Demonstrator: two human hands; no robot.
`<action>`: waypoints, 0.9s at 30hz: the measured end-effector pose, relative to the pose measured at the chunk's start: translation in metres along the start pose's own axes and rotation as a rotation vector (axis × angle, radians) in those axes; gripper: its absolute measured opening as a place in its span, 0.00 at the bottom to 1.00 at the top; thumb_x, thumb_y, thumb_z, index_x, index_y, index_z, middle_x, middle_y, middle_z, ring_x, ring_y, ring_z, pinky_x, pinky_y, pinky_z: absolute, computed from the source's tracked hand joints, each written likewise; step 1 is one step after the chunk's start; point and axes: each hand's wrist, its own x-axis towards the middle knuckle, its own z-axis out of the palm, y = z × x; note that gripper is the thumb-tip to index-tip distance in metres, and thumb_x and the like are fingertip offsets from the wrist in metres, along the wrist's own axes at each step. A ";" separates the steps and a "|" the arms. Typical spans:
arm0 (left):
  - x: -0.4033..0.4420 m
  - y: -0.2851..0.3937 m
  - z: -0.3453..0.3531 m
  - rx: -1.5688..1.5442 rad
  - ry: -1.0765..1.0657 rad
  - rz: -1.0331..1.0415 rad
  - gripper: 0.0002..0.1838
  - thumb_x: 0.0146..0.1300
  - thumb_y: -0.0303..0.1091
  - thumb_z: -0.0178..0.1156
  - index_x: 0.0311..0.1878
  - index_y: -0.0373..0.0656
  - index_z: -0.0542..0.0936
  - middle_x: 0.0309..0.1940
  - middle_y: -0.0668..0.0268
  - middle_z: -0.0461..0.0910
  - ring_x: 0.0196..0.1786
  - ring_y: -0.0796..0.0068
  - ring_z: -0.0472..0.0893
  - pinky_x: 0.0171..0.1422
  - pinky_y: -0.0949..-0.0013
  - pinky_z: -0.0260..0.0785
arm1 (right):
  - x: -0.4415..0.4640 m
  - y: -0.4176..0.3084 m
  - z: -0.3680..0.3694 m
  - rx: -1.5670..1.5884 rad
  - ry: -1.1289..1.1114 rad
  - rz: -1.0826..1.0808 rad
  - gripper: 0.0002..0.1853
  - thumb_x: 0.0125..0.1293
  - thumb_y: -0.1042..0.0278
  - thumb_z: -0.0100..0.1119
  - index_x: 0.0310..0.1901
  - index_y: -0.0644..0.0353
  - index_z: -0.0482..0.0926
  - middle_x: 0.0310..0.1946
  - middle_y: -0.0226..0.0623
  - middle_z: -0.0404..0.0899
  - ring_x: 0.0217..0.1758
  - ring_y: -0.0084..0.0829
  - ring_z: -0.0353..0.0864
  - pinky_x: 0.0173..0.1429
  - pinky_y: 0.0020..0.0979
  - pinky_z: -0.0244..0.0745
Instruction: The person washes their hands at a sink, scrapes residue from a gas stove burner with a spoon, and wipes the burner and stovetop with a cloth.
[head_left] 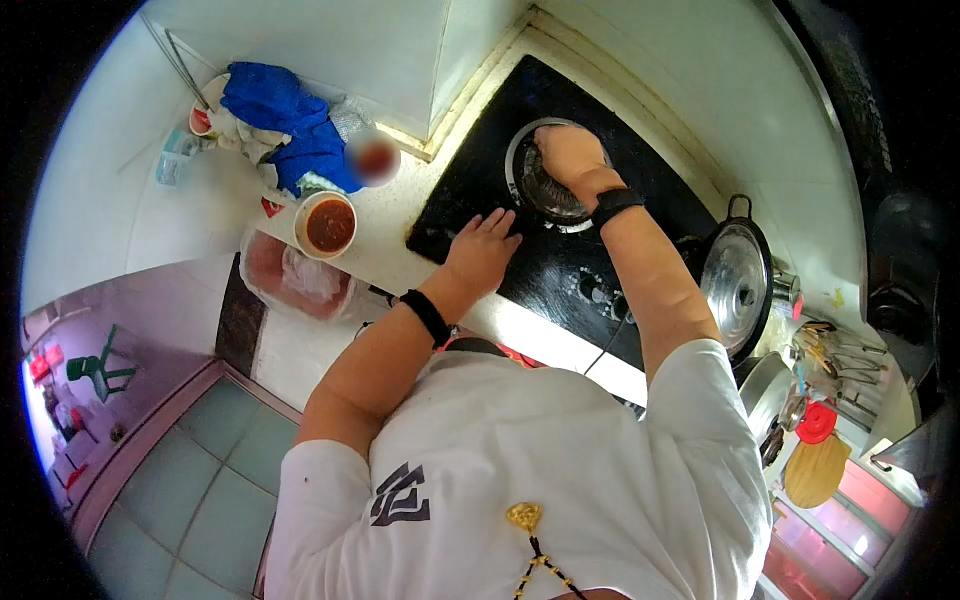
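Note:
A black cooktop [545,262] lies before me, with a round burner [545,197] rimmed by a pale metal ring. My right hand [572,158] is over the burner's far side, its fingers curled down and closed. Whatever it may hold is hidden under the palm. Near the cooktop's left front edge, my left hand [484,246] rests on the black surface, fingers stretched out and slightly apart. Nothing is in it. Control knobs [600,290] sit on the cooktop, to the right of that hand.
On the left counter stand a bowl of red sauce [331,225], a blurred red-filled container [373,158] and a blue cloth [275,105]. A clear plastic tub [285,275] is below them. To the right are a lidded pan [738,285], several utensils [850,360] and a wooden board [817,470].

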 end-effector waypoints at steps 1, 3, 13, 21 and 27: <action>0.000 0.000 0.000 0.032 0.010 0.009 0.21 0.66 0.31 0.52 0.62 0.48 0.80 0.74 0.57 0.64 0.77 0.62 0.61 0.78 0.55 0.55 | -0.003 -0.003 -0.001 -0.003 -0.001 0.000 0.12 0.62 0.70 0.54 0.43 0.59 0.84 0.40 0.51 0.85 0.46 0.51 0.84 0.50 0.45 0.78; 0.001 0.000 0.000 0.019 0.005 0.003 0.21 0.66 0.31 0.52 0.62 0.48 0.80 0.74 0.57 0.64 0.77 0.62 0.61 0.78 0.54 0.55 | -0.005 -0.006 -0.002 0.042 -0.056 -0.034 0.12 0.62 0.70 0.54 0.43 0.59 0.84 0.40 0.51 0.84 0.46 0.51 0.84 0.50 0.45 0.78; 0.000 0.002 -0.003 0.032 -0.019 -0.007 0.21 0.67 0.31 0.52 0.62 0.48 0.79 0.74 0.57 0.64 0.77 0.62 0.60 0.79 0.55 0.53 | -0.007 -0.013 -0.014 -0.087 -0.058 -0.099 0.11 0.59 0.73 0.56 0.42 0.58 0.83 0.41 0.50 0.84 0.45 0.51 0.84 0.48 0.46 0.79; 0.002 0.000 0.000 -0.009 0.022 -0.029 0.21 0.66 0.32 0.52 0.61 0.50 0.80 0.73 0.58 0.65 0.77 0.63 0.62 0.78 0.54 0.54 | -0.018 -0.016 -0.013 -0.060 -0.088 -0.202 0.11 0.60 0.74 0.54 0.41 0.60 0.83 0.39 0.50 0.84 0.45 0.50 0.85 0.49 0.45 0.79; 0.002 0.000 0.002 -0.020 -0.003 -0.015 0.27 0.59 0.27 0.54 0.64 0.47 0.78 0.74 0.54 0.63 0.77 0.59 0.61 0.78 0.54 0.55 | -0.012 -0.007 0.015 -0.135 0.002 -0.273 0.08 0.59 0.74 0.55 0.39 0.60 0.81 0.37 0.47 0.85 0.43 0.49 0.85 0.47 0.45 0.79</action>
